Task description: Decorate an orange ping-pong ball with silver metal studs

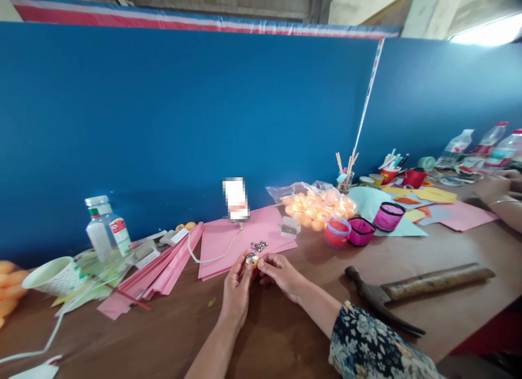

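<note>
My left hand [237,285] is closed around a small ball [252,260], orange at its edge with a shiny silver top. Thumb and fingers of my right hand [283,275] are pinched together against the ball's right side; whatever they may hold is too small to make out. Just beyond my fingertips, several small shiny metal pieces [259,246] lie on a stack of pink paper [220,237]. At the right of that stack stands a small open white box [290,227].
A clear bag of orange balls [318,205] lies behind small red and magenta cups [362,230]. To the right rests a claw hammer [432,283]. Pink strips [163,275], a bottle [106,229] and a paper cup [57,278] are left. A co-worker's hand [493,188] shows far right.
</note>
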`<act>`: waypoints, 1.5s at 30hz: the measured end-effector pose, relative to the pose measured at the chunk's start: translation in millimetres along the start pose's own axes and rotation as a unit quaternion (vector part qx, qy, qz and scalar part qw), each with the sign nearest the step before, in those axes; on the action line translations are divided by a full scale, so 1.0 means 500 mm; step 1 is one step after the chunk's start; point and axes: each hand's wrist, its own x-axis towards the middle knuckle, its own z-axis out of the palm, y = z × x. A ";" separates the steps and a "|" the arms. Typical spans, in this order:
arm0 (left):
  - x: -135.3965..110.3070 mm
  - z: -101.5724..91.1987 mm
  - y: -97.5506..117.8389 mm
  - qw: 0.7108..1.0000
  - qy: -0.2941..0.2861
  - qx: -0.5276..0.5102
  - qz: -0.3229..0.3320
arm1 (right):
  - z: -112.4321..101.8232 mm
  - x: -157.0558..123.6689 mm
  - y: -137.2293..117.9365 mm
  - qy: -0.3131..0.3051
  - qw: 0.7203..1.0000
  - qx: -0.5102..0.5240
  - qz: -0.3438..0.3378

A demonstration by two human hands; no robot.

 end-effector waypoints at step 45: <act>-0.001 -0.003 -0.007 0.999 -0.017 0.030 0.011 | -0.009 0.001 0.000 -0.012 0.998 0.051 0.021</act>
